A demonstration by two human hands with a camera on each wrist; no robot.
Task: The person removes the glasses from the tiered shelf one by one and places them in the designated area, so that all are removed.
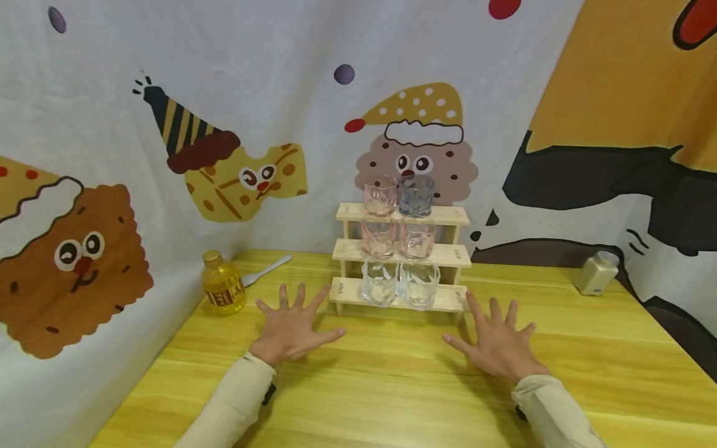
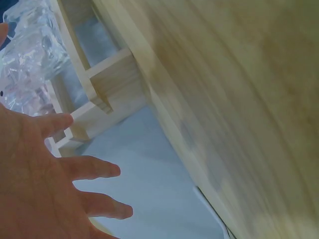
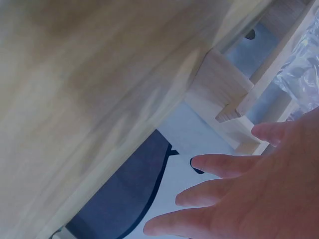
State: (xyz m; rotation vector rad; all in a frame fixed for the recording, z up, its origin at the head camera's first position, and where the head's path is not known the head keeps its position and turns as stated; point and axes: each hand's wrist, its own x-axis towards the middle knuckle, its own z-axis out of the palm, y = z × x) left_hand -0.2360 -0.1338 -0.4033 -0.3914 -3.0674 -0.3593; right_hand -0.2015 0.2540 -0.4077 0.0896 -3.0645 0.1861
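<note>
Fingers spread wide, my left hand hovers over the table left of a three-step wooden rack and holds nothing. My right hand mirrors it on the rack's right side, also with spread fingers and nothing held. On the top step stand a pink glass and a blue-grey glass. Two pink glasses occupy the middle step. Two clear glasses stand on the lowest step. In the left wrist view the left hand shows beside the rack; the right wrist view shows the right hand likewise.
A yellow oil bottle stands at the table's left, with a light-coloured utensil lying behind it. Toward the back right sits a small capped jar. A cartoon-printed cloth hangs behind the wooden table.
</note>
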